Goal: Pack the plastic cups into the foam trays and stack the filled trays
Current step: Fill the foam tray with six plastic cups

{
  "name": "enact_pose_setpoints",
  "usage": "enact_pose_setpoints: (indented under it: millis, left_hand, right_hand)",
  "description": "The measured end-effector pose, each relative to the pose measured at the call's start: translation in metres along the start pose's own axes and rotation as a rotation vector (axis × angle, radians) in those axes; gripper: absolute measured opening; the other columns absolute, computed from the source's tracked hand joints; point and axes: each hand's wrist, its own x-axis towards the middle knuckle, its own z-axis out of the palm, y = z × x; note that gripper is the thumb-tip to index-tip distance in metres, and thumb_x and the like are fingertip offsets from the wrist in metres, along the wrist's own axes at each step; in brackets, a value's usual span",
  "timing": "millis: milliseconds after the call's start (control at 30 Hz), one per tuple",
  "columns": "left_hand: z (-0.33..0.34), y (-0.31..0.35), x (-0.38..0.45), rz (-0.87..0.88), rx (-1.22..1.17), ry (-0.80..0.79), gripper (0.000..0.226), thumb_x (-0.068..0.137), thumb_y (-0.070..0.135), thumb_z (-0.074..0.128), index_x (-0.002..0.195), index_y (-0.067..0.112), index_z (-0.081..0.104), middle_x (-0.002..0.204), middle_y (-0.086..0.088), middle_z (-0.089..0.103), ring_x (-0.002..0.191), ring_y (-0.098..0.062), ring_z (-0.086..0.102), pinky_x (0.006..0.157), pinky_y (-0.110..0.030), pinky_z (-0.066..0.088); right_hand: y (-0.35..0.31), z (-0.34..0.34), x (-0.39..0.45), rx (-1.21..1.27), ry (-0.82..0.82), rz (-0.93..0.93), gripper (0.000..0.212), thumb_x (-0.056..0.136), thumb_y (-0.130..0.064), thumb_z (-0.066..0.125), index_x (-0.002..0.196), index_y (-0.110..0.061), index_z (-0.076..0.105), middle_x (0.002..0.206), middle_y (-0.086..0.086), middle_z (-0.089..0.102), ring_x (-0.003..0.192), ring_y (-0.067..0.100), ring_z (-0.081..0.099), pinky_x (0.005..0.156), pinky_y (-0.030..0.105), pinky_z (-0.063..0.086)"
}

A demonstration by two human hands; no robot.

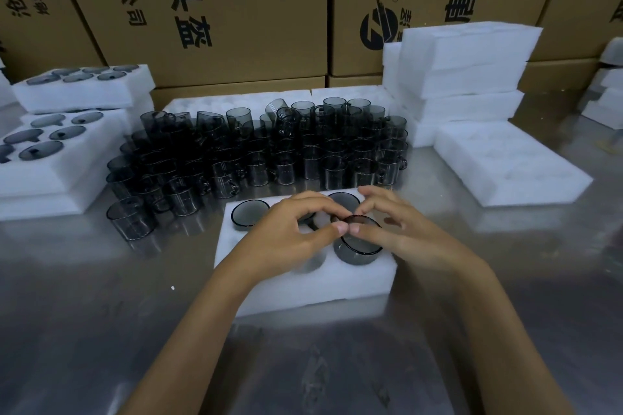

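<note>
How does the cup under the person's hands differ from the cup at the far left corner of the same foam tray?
The cup under the hands sticks up out of its hole with part of its wall showing; the far-left cup sits sunk in the foam tray, only its rim and opening visible. Both hands, left hand and right hand, touch the first cup's rim; nothing touches the second. Both are dark, see-through and round.

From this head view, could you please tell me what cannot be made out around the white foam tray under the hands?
- Head view: the near-left pockets of the white foam tray are covered by the left hand.
- The smoky grey plastic cup is half sunk; the pocket hides its base, and the right hand hides its far side.
- The packed foam trays on the left are cut off by the frame edge.
</note>
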Motion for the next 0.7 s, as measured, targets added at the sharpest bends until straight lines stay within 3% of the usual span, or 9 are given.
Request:
enact_pose_setpoints:
  millis: [100,167,300,367,433,500,533,633,700]
  left_hand:
    - [0.002,-0.003,0.001,-0.036,0.032,0.027,0.017,0.090,0.025,0.070,0.106,0.026,0.076,0.118,0.015,0.062,0.117,0.001,0.053,0.102,-0.017,0.038]
    - [0.002,-0.006,0.002,-0.077,0.095,0.048,0.013,0.089,0.028,0.071,0.100,0.033,0.076,0.124,0.019,0.058,0.123,0.001,0.047,0.107,-0.023,0.034]
    - [0.004,-0.009,0.002,-0.116,0.150,0.033,0.015,0.087,0.032,0.074,0.096,0.043,0.072,0.133,0.022,0.051,0.133,-0.002,0.036,0.113,-0.030,0.028]
    - [0.005,-0.011,0.003,-0.118,0.194,0.030,0.020,0.086,0.032,0.074,0.101,0.044,0.069,0.133,0.024,0.049,0.134,-0.003,0.034,0.114,-0.030,0.026]
    - [0.006,-0.011,0.003,-0.091,0.212,0.039,0.028,0.086,0.031,0.075,0.111,0.040,0.066,0.126,0.030,0.049,0.129,0.001,0.037,0.109,-0.023,0.028]
    - [0.006,-0.012,0.004,-0.071,0.220,0.043,0.033,0.086,0.030,0.075,0.116,0.037,0.064,0.121,0.033,0.049,0.125,0.003,0.039,0.103,-0.017,0.028]
    - [0.005,-0.013,0.004,-0.068,0.223,0.043,0.034,0.086,0.031,0.075,0.118,0.035,0.064,0.120,0.034,0.049,0.124,0.004,0.039,0.101,-0.013,0.027]
    - [0.005,-0.016,0.004,-0.054,0.224,0.047,0.033,0.086,0.032,0.075,0.117,0.034,0.065,0.117,0.039,0.048,0.123,0.010,0.037,0.099,-0.005,0.024]
    - [0.005,-0.017,0.004,-0.034,0.191,0.056,0.026,0.089,0.031,0.072,0.114,0.035,0.067,0.116,0.035,0.052,0.120,0.011,0.041,0.096,-0.004,0.028]
  right_hand:
    - [-0.001,0.006,0.004,0.092,0.071,0.014,0.026,0.079,-0.055,0.070,0.091,-0.032,0.073,0.144,-0.028,0.041,0.142,-0.004,0.028,0.119,0.041,0.026]
    - [-0.001,0.009,0.007,0.164,0.134,0.018,0.019,0.086,-0.046,0.070,0.086,-0.027,0.073,0.141,-0.025,0.045,0.139,-0.004,0.035,0.119,0.043,0.027]
    - [0.006,0.011,0.009,0.087,0.155,-0.005,0.010,0.090,-0.035,0.071,0.094,-0.028,0.065,0.136,-0.022,0.048,0.139,0.001,0.036,0.112,0.034,0.030]
    - [0.006,0.012,0.009,0.115,0.143,0.031,0.017,0.090,-0.033,0.072,0.101,-0.030,0.060,0.133,-0.010,0.054,0.119,0.007,0.051,0.098,0.029,0.038]
    - [0.006,0.014,0.008,0.199,0.131,0.069,0.023,0.089,-0.032,0.074,0.106,-0.032,0.058,0.128,0.007,0.057,0.092,0.016,0.054,0.085,0.035,0.045]
    - [0.008,0.014,0.008,0.223,0.127,0.079,0.029,0.087,-0.032,0.076,0.109,-0.033,0.058,0.127,0.012,0.058,0.089,0.027,0.058,0.090,0.042,0.052]
    - [0.010,0.015,0.009,0.244,0.145,0.075,0.029,0.086,-0.033,0.077,0.109,-0.033,0.059,0.125,0.009,0.061,0.097,0.025,0.062,0.093,0.038,0.052]
    - [0.018,0.021,0.020,0.321,0.450,0.035,0.020,0.089,-0.032,0.074,0.107,-0.027,0.064,0.115,-0.008,0.068,0.106,0.005,0.063,0.087,0.024,0.051]
    - [0.030,0.020,0.031,0.265,0.698,0.063,0.015,0.095,-0.021,0.067,0.109,-0.019,0.065,0.114,-0.004,0.068,0.108,0.012,0.062,0.090,0.028,0.049]
